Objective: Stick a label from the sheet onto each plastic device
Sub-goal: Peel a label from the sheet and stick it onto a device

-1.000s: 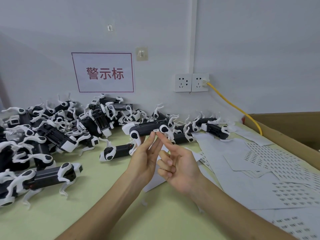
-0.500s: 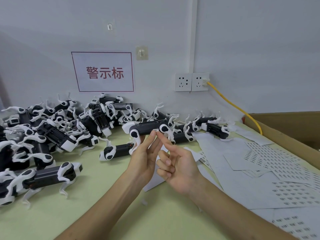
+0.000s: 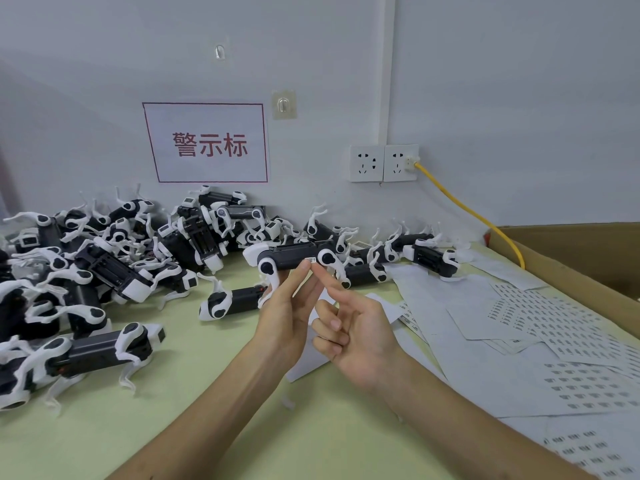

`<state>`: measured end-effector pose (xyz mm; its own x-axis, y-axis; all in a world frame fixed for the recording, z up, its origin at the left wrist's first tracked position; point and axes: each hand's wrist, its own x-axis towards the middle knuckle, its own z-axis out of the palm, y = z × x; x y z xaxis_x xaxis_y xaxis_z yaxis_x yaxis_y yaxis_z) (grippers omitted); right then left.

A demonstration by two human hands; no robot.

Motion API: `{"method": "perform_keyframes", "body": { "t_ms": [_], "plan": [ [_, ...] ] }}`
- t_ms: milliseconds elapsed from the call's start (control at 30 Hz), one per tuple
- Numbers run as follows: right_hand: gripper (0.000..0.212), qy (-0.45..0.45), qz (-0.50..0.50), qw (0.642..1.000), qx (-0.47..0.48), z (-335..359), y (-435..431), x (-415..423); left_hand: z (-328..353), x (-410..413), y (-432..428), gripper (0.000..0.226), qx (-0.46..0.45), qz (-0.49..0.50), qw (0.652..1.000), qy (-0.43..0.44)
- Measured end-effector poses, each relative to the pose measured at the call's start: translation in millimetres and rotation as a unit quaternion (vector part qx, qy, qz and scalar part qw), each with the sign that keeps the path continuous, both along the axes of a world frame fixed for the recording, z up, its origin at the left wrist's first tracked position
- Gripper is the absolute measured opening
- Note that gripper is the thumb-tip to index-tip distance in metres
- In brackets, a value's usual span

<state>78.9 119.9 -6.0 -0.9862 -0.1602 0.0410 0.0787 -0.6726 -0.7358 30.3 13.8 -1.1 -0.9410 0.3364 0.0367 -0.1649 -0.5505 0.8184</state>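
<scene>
**Label meets device at a crowded bench**

Devices with black bodies and white legs lie in a pile of devices (image 3: pixel 104 265) along the left of the table (image 3: pixel 194 427), tangled and pushed back against the wall. At centre, the left hand (image 3: pixel 287 320) holds one held device (image 3: pixel 294 256) lifted clear of the heap, apparently so its flat side faces the worker. The fingers rise nearly straight to its underside; the thumb is hidden, so the exact grip cannot be read. A small white label (image 3: pixel 310 260) sits on the device's lower edge, at the fingertips. The right hand (image 3: pixel 360 334) has its index finger (image 3: pixel 325 280) straight and touching the label — likely pressing it flat — while the other fingers curl into the palm, holding nothing. To the right, overlapping label sheets (image 3: pixel 561 341) cover the bench within easy reach, hemmed in by a cardboard box (image 3: pixel 571 244). Free room is a bare green strip in front, around the forearms — the safest place, it seems, to set a finished piece down.
</scene>
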Motion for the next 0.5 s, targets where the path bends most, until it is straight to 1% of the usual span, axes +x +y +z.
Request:
{"method": "perform_keyframes", "body": {
  "t_ms": [133,167,267,333,400,500],
  "plan": [
    [0.044,0.001,-0.003,1.000,0.010,-0.3,0.2,0.0,-1.6,-0.2,0.2,0.008,-0.007,0.026,1.000,-0.010],
    [0.043,0.000,-0.004,1.000,0.012,-0.6,0.1,-0.2,-1.8,-0.2,0.7,0.013,-0.008,0.036,0.999,-0.016],
    [0.041,-0.002,-0.001,1.000,0.017,-1.5,-0.2,-0.7,-2.4,-0.3,3.2,0.047,0.012,0.092,0.995,-0.032],
    [0.039,-0.001,0.008,1.000,0.023,-1.7,-0.3,-0.7,-2.7,-1.0,4.4,0.064,0.018,0.124,0.991,-0.040],
    [0.038,0.000,0.014,0.999,0.029,-1.8,-0.5,-0.7,-3.6,-3.2,4.0,0.073,0.021,0.142,0.988,-0.051],
    [0.038,0.004,0.012,0.999,0.036,-2.0,-0.3,-2.2,-3.3,-3.5,3.7,0.073,0.012,0.159,0.985,-0.063]
  ]
}}
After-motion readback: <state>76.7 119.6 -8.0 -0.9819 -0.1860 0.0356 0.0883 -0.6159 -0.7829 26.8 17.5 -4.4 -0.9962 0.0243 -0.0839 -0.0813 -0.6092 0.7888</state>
